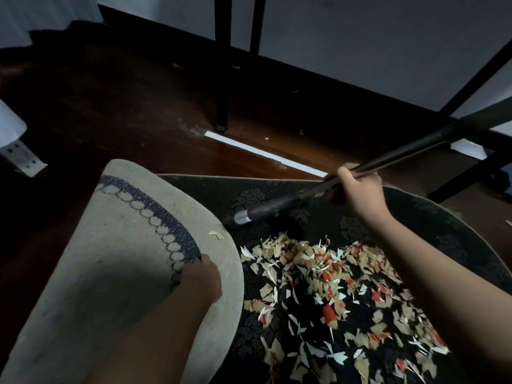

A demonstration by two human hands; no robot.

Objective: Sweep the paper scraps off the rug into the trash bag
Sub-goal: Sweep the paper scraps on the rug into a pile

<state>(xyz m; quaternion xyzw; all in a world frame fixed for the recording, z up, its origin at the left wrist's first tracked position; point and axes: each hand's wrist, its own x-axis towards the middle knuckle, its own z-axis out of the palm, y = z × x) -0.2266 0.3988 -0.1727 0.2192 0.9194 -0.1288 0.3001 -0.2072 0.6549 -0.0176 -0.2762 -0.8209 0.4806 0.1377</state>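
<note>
A dark patterned rug [432,217] lies on the wooden floor, with its left part folded over so that the pale underside [91,273] faces up. My left hand [201,278] grips the folded edge of the rug. Many beige, white and red paper scraps [338,297] lie in a heap on the dark face of the rug, and one scrap [216,235] sits on the pale flap. My right hand [357,187] grips a black broom handle [393,157], whose lower end [249,214] reaches the rug just beyond the heap. No trash bag is in view.
Black furniture legs [223,79] stand on the dark wooden floor [133,106] behind the rug, with slanted black struts [471,76] at the right. A white strip [263,153] lies on the floor. A white power strip [25,159] sits at the left edge.
</note>
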